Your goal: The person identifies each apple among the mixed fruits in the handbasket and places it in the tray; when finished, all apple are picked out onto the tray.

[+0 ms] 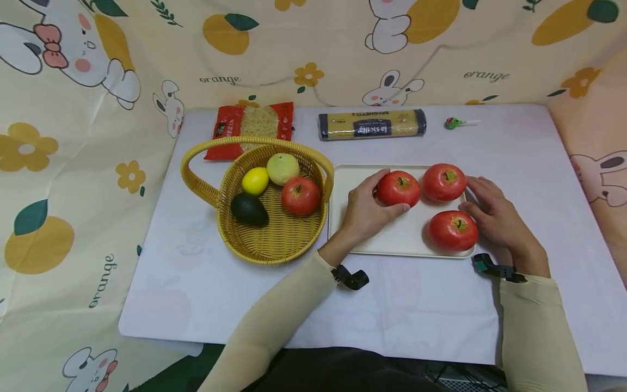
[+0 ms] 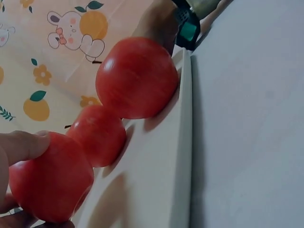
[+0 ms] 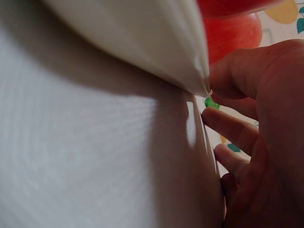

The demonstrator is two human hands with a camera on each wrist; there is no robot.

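My left hand (image 1: 364, 209) grips a red apple (image 1: 399, 188) over the left part of a cream tray (image 1: 382, 239), thumb on the near side and fingers behind. In the left wrist view this apple (image 2: 52, 178) shows close up, a shadow on the tray beside it. Two more apples rest at the tray's right end, one at the back (image 1: 444, 182) and one nearer (image 1: 453, 231). At the tray's right edge is my right hand (image 1: 499, 218). Its thumb and index finger pinch the rim in the right wrist view, while other fingers (image 3: 230, 128) spread low beside the table.
Left of the tray stands a yellow wicker basket (image 1: 264, 247) with a raised handle, holding an avocado (image 1: 250, 209), a lemon (image 1: 255, 181), a pale green fruit (image 1: 283, 169) and an apple (image 1: 301, 196). Behind lie a red pasta bag (image 1: 259, 121), a spaghetti pack (image 1: 372, 124) and a lollipop (image 1: 453, 123).
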